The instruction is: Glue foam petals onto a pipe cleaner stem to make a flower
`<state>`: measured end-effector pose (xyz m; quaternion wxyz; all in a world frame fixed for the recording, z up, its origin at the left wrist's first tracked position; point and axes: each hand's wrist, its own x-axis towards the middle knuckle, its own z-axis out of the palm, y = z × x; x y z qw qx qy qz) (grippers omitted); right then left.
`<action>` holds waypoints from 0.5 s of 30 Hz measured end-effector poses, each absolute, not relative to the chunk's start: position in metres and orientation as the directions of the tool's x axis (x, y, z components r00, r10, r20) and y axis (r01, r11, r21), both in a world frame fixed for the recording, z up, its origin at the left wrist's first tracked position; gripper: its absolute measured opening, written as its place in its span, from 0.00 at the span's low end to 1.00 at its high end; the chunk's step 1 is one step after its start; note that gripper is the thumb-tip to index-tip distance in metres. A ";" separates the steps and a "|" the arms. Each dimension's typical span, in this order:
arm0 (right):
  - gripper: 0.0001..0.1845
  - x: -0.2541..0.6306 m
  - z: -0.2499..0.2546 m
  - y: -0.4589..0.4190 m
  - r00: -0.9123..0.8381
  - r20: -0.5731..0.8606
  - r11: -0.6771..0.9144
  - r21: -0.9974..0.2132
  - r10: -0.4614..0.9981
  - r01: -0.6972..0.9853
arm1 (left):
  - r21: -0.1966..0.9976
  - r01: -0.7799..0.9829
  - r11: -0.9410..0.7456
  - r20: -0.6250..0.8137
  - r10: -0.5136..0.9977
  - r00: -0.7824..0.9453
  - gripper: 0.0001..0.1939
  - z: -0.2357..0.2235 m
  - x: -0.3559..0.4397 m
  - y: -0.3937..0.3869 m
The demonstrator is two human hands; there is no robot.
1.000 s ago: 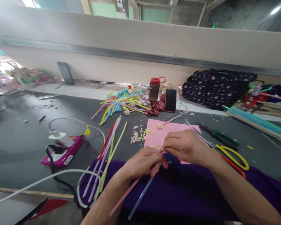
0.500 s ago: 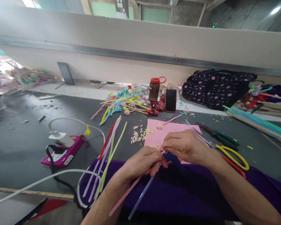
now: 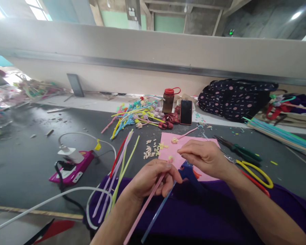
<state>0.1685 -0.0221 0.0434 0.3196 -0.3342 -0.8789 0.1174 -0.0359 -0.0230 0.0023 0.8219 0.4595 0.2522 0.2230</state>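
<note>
Dark tabletop (image 3: 132,163), left hand (image 3: 155,178) gripping pink stick (image 3: 145,208); right hand (image 3: 206,156) slightly open, scissors (image 3: 234,160) part-hidden

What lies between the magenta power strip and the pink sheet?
In the head view: a white cable, then long red, lilac and yellow-green stems, then small cream and yellow pieces, some on the sheet.

Flower (image 3: 174,140) on sheet (image 3: 166,139), pliers (image 3: 241,149) behind scissors (image 3: 235,161)
</note>
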 end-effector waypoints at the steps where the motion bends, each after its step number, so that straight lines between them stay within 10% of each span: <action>1: 0.10 0.167 0.044 -0.023 -0.553 0.479 0.732 -0.460 0.682 0.503 | 0.851 -0.156 0.501 -0.204 0.589 0.782 0.20 0.001 -0.036 -0.023; 15: 0.16 0.156 0.040 -0.027 -0.580 0.531 0.767 -0.570 0.618 0.296 | 0.786 -0.163 0.597 -0.182 0.475 0.861 0.21 -0.006 -0.036 -0.022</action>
